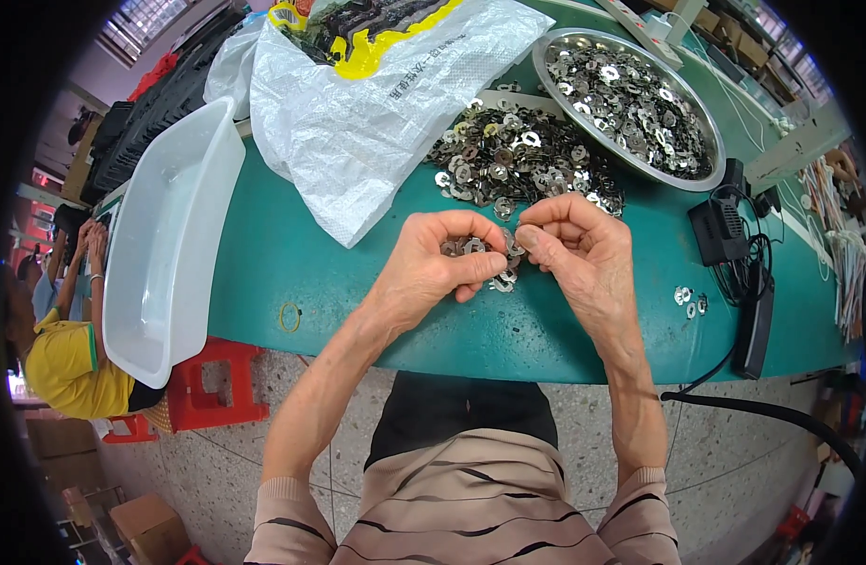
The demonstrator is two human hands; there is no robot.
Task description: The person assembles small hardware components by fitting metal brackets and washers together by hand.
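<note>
Both hands, left hand point(433, 264) and right hand point(579, 250), pinch small metal washers point(485, 256) too many to count.

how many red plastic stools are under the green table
2: one red plastic stool under the white plastic tub, a second beside the person in yellow. More may be hidden beneath the green table.

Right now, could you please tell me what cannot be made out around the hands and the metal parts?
- Head view: the left hand is closed on small metal rings; its fingers hide how many.
- Whether the right hand pinches one: hidden by its fingertips.
- Loose pile and round tray: pieces too small to tell their shape.
- White bag: contents covered.
</note>
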